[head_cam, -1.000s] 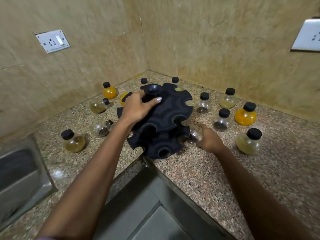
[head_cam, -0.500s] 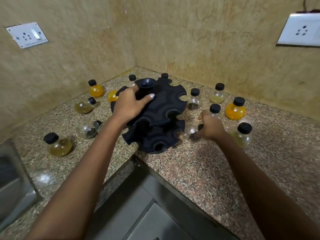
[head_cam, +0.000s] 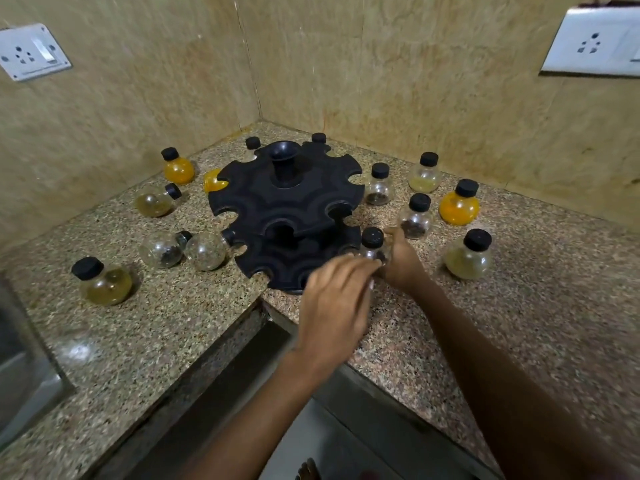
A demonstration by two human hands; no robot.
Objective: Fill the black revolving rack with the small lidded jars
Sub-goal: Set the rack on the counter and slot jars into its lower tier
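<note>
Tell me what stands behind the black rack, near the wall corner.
Behind the black rack, two black jar lids show above its top tier. The jars' bodies and contents are covered by the rack.

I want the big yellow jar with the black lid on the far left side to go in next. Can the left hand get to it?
Probably yes. That yellowish jar stands upright by itself on the counter, nothing touching it. The left hand is busy over by the rack now, but bare counter lies between them.

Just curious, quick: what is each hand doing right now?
Left hand: open, fingers reaching to the jar.
Right hand: holding that jar.
</note>
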